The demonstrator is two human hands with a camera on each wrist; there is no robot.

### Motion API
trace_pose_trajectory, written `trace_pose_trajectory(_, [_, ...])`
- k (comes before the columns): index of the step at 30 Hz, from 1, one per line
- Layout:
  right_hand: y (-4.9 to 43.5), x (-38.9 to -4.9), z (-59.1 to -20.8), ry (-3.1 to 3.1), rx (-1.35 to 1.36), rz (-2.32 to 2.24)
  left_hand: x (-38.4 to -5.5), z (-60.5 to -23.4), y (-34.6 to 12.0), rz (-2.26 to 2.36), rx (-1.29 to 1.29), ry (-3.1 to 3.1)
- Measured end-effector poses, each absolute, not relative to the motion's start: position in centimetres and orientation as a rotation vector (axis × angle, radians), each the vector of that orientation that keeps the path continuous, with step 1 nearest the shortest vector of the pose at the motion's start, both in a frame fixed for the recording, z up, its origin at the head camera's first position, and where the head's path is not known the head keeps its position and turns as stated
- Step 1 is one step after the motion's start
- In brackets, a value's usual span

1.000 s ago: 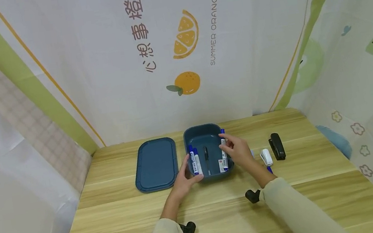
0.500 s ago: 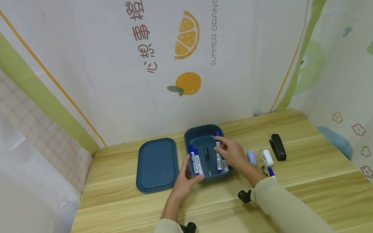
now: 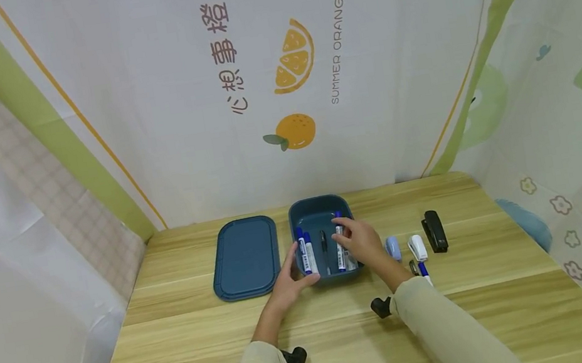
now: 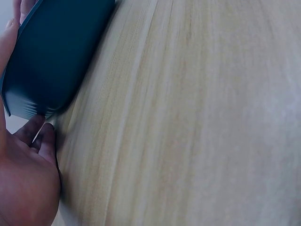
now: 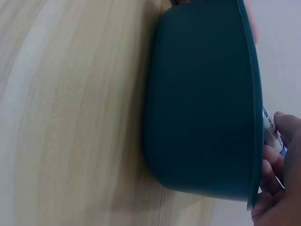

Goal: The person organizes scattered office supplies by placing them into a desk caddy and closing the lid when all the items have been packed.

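Observation:
My left hand holds the near left corner of a dark blue storage box, thumb along the near side and fingers along the left wall. In the left wrist view its fingertips touch the box's outside. Inside the box, two blue-capped markers stand along the left wall and a black pen lies in the middle. My right hand pinches another blue-capped marker within the box's right side. The right wrist view shows that marker between thumb and fingers beyond the rim.
A flat dark blue lid lies left of the box. To the right are a black stapler, small white and light blue stapler-like items, and another blue-capped marker. A patterned curtain hangs behind the table.
My right hand has moved left and slightly down with the marker, away from the box's right wall. The left hand stays on the box corner.

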State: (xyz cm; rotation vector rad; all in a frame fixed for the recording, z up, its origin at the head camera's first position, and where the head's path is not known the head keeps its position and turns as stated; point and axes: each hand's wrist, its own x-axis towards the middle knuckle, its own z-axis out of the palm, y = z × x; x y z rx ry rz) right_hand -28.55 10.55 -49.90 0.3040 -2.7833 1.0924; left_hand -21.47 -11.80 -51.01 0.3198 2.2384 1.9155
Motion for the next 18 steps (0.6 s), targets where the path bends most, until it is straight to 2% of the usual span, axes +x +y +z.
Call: trace_pose_trajectory(18, [10.94, -28.10, -49.91, -2.738, 0.315, 1.192, -21.53, -51.23, -11.77, 1.944, 0.344, 2.208])
